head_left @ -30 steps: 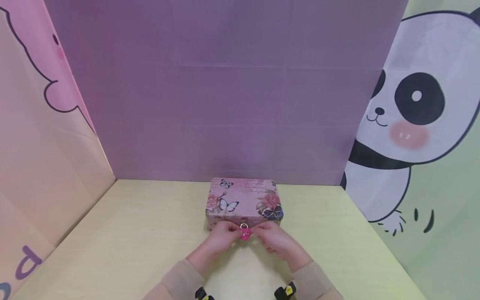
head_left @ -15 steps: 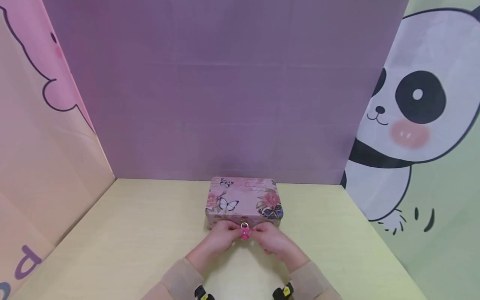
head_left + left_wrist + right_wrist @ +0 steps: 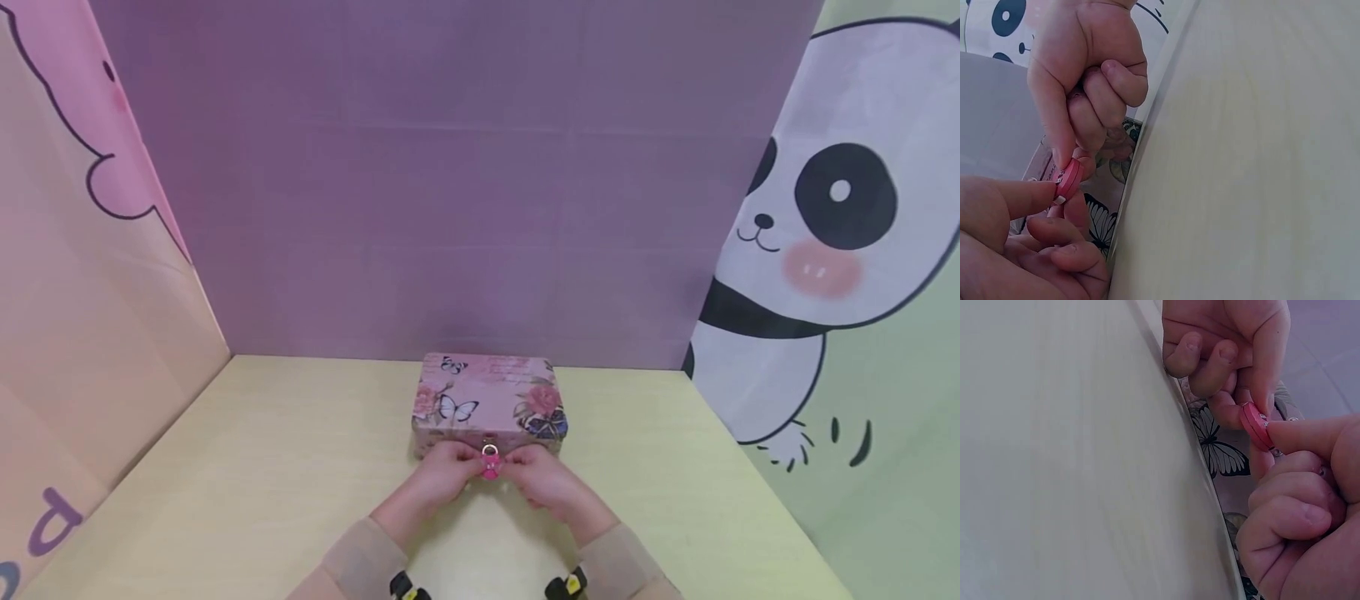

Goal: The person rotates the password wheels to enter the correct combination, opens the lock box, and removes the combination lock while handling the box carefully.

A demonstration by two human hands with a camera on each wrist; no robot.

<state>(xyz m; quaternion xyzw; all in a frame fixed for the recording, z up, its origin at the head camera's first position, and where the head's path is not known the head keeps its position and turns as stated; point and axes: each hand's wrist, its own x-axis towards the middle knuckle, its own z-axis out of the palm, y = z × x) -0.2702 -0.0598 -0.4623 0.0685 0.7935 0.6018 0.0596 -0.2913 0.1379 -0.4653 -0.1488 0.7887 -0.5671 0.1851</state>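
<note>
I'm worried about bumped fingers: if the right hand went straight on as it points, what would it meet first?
The pink padlock, which the right hand pinches; just beyond, probably the left hand, though depth against the box is unclear.

Left hand [image 3: 446,471] and right hand [image 3: 540,475] are bare. The left sleeve [image 3: 364,554], at seven o'clock in the head view, is plain pale beige, broad-cuffed; the right sleeve [image 3: 624,557], at five o'clock, matches. A black block [image 3: 406,587] with a yellow patch sits at the left sleeve's four o'clock, a second block [image 3: 565,585] at the right's eight
</note>
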